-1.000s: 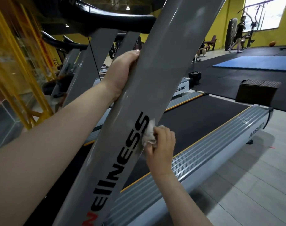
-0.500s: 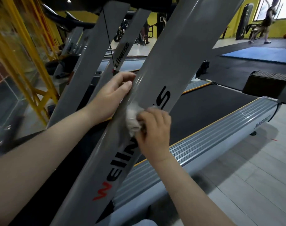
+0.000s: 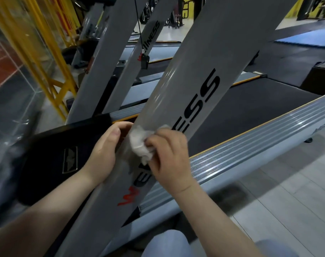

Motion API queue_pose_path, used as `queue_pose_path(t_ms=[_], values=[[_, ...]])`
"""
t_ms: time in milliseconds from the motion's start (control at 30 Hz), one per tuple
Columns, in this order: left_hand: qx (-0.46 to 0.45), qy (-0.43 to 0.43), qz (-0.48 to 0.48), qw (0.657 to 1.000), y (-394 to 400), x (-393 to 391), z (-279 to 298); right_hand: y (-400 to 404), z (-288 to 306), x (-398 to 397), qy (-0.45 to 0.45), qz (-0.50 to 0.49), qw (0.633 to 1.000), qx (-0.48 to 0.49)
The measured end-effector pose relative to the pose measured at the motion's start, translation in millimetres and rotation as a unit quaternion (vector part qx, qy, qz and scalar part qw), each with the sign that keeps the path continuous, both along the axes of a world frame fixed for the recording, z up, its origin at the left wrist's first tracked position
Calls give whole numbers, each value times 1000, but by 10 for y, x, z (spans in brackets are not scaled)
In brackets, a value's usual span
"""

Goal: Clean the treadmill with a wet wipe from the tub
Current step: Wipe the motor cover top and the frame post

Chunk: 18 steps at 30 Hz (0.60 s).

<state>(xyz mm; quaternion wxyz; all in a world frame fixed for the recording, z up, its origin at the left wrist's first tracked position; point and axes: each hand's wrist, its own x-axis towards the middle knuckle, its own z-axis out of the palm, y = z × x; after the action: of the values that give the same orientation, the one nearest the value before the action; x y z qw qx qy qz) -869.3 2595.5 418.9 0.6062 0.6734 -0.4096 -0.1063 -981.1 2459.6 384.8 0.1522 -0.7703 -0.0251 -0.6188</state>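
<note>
A grey slanted treadmill upright (image 3: 204,58) with black and red lettering runs across the middle of the view. My right hand (image 3: 169,156) grips a crumpled white wet wipe (image 3: 141,143) and presses it against the lower part of the upright, over the lettering. My left hand (image 3: 104,154) curls around the upright's left edge right beside the wipe. The black belt (image 3: 250,108) and the grey ribbed side rail (image 3: 260,141) lie behind and to the right. The tub is not in view.
A black motor cover (image 3: 65,151) lies at the left of the upright. More grey treadmill uprights (image 3: 109,52) stand behind it. Yellow metal framing (image 3: 46,58) rises at the far left. Grey floor tiles (image 3: 287,210) stretch right; my knee (image 3: 165,245) shows at the bottom.
Both hands have slid down the upright, from near the end of the lettering to its lower letters. The left hand dropped from higher on the edge to beside the wipe.
</note>
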Motion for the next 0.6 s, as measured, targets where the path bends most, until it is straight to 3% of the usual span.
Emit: queue_pose_path(t_ms=[100,233,333,467,600], values=[[7,12,12,1000,5,5,-9,-55,-217,3,11,-37,995,-88],[23,-16,17,999,-4,20,-4,-403,-602,-225,52,-107,992,-35],[0,9,29,1000,-24,26,-33,-137,-210,-76,3,-85,993,-84],[-51,128,-27,990,-15,-6,-34,82,213,161,-53,-53,987,-144],[3,83,33,996,-30,-9,15,-124,-546,-72,49,-47,976,-209]])
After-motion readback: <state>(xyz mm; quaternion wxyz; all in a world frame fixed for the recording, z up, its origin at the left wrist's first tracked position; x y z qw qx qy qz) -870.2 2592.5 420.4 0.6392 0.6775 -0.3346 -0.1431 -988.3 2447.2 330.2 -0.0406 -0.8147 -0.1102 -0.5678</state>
